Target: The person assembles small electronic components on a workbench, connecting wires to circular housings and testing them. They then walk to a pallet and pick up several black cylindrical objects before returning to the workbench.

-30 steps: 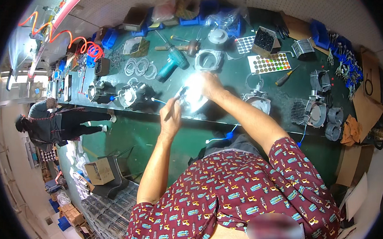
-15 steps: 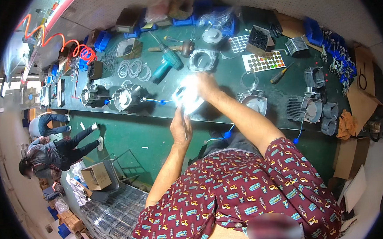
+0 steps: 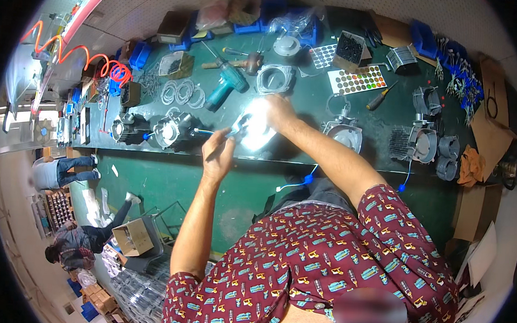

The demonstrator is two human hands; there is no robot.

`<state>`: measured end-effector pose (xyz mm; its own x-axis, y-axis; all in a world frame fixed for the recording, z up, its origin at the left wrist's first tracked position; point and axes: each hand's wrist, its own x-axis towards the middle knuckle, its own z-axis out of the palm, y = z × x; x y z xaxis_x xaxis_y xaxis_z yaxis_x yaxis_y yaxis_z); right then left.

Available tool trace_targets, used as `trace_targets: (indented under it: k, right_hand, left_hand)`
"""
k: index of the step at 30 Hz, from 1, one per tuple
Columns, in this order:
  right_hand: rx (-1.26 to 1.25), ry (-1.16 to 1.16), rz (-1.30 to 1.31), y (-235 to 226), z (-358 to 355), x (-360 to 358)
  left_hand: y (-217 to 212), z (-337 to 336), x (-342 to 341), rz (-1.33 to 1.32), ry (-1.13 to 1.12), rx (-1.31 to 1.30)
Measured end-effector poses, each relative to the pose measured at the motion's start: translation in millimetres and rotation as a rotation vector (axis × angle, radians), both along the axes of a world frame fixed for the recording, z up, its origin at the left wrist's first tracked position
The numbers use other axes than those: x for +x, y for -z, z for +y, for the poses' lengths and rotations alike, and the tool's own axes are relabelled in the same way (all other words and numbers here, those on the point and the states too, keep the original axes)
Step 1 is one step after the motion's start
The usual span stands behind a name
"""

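At the green workbench, just right of the dark motor, our right hand clasps a glare-washed metal casting while our left hand pinches a slim tool against it; it looks rigid, heavy and slick, best gripped by its rim.

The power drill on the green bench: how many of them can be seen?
1. A teal power drill lies on the green bench, beyond the left hand and left of the right hand. Others may be hidden in the clutter.
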<state>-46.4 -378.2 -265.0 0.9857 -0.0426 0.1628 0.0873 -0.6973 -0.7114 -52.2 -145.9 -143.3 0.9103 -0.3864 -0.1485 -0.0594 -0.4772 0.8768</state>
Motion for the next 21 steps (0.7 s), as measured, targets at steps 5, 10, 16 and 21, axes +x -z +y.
trace_targets:
  k: [5,10,16,21]
  right_hand:
    - [-0.119,0.021,0.066,-22.2,4.2,-7.0]
    - [-0.001,0.037,0.007,-2.7,-0.9,-2.2]
    - [0.001,0.043,0.084,-17.0,6.2,-4.5]
    - [-0.034,0.046,0.058,-10.8,3.2,-3.5]
  left_hand:
    - [-2.6,-3.6,24.8,-0.103,0.115,0.202]
    - [-24.1,-27.4,35.9,-0.129,0.179,0.329]
    - [-11.6,-17.8,56.6,-0.054,0.194,0.357]
    - [-24.0,-22.8,62.1,0.173,0.087,0.236]
